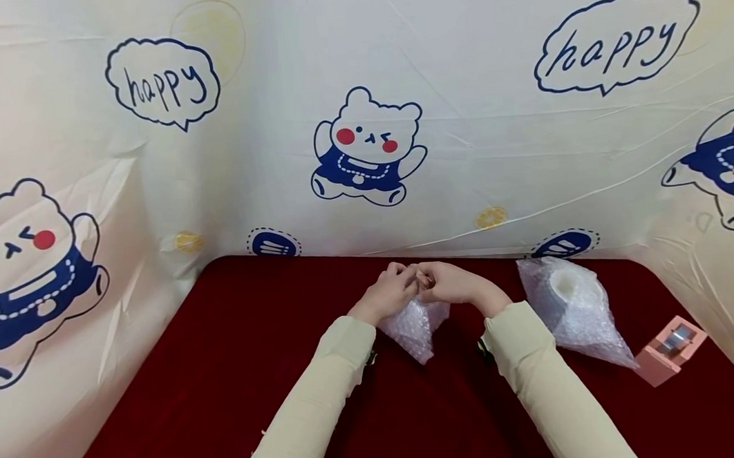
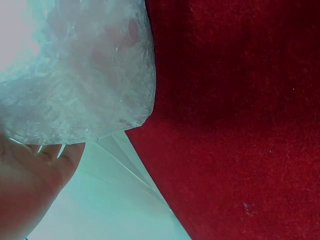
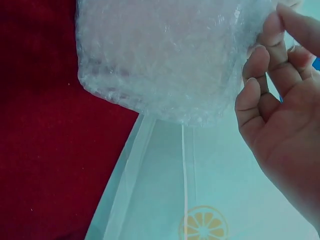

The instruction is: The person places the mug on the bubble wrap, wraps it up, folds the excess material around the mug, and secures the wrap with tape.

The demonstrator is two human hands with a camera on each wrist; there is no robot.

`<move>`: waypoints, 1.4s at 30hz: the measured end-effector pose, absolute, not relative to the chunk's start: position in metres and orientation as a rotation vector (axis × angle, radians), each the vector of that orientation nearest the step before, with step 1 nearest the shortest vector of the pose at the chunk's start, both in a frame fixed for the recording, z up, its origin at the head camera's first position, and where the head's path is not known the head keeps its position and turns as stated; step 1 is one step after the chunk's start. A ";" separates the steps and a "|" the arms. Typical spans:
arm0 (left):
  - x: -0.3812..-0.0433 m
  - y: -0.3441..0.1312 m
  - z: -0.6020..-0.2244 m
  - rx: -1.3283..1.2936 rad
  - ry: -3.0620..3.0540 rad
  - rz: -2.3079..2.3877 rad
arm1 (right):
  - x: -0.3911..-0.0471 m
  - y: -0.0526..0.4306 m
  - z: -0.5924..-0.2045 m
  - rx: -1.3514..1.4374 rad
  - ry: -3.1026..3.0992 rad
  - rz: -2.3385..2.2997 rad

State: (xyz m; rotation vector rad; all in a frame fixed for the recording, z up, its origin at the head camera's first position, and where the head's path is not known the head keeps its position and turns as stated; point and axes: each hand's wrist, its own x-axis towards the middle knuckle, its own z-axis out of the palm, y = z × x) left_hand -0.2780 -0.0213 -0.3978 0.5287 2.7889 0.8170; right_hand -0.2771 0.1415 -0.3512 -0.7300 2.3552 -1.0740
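Close to the far edge of the red-covered table, both hands meet at the top of a bubble-wrap bundle (image 1: 414, 329). My left hand (image 1: 390, 291) grips it from the left, fingers bent over the top in the head view. In the left wrist view the bubble wrap (image 2: 95, 85) hides most of those fingers. From the right, my right hand (image 1: 453, 283) pinches the upper edge between thumb and curled fingers, as the right wrist view shows at the wrap's corner (image 3: 252, 35). What lies inside this bundle is hidden.
To the right lies another sheet of bubble wrap (image 1: 596, 327) around a white roll-shaped thing (image 1: 563, 284). Beside it sits a pink box-like holder (image 1: 661, 366) with a shiny middle. White printed cloth (image 1: 458, 58) hangs behind and at both sides of the table.
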 end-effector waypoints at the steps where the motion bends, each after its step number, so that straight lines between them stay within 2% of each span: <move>1: -0.278 -0.021 -0.398 0.531 2.791 0.816 | -0.278 0.141 -0.351 -0.725 2.346 -1.063; 27: -0.280 -0.024 -0.406 0.501 2.592 1.056 | -0.284 0.128 -0.341 -0.826 2.379 -0.818; 38: -0.280 -0.026 -0.401 0.485 2.591 1.071 | -0.283 0.121 -0.335 -0.959 2.597 -0.552; 42: -0.279 -0.025 -0.400 0.474 2.605 1.078 | -0.282 0.120 -0.332 -0.923 2.693 -0.425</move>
